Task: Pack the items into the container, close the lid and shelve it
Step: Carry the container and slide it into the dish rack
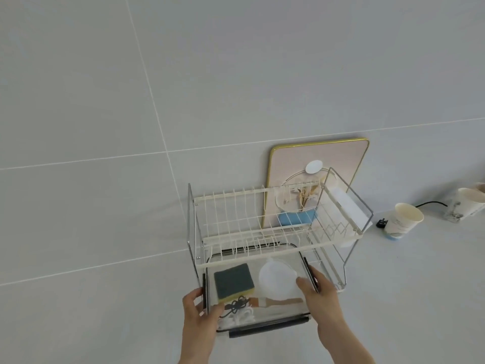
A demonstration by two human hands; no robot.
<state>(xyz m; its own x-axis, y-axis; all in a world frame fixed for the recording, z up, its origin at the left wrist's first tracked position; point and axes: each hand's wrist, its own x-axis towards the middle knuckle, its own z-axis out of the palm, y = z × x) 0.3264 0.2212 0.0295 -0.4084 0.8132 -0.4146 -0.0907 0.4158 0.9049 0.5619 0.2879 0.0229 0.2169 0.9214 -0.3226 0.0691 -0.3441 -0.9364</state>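
A clear lidded container [278, 318] with dark clips sits partly inside the lower tier of a white wire dish rack [252, 233]. Through its lid I see a green and yellow sponge [233, 282], a white round item [278, 281], a black hair tie [236, 304] and a brown flat piece [283, 302]. My left hand [199, 315] grips the container's left side. My right hand [321, 298] grips its right side, thumb on the lid.
A pink board with a gold rim [338, 158] leans on the tiled wall behind the rack. The rack's upper tier holds a blue sponge [296, 218] and a white block [349, 208]. Paper cups [402, 222] and a black cable [430, 204] lie to the right.
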